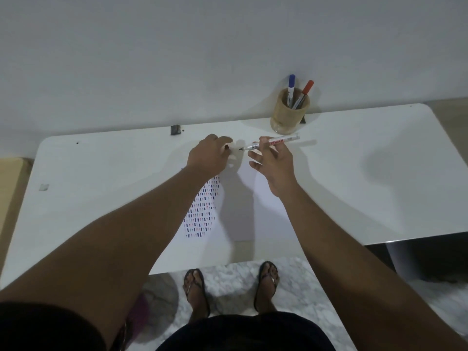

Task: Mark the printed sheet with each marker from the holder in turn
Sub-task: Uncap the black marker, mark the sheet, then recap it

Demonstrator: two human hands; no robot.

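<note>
With rows of marks already on the printed sheet (pixel 202 211), the right hand (pixel 272 160) grips an uncapped marker (pixel 271 142), the left hand (pixel 209 155) seemingly pinches its cap, and two markers wait in the holder (pixel 288 115) at upper right.

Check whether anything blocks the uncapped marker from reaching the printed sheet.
Nothing visible does. The right hand holds the marker above the sheet's far edge; the left hand sits beside the tip, and bare paper lies below.

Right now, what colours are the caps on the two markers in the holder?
One blue cap, one red cap, clearest in the head view.
</note>
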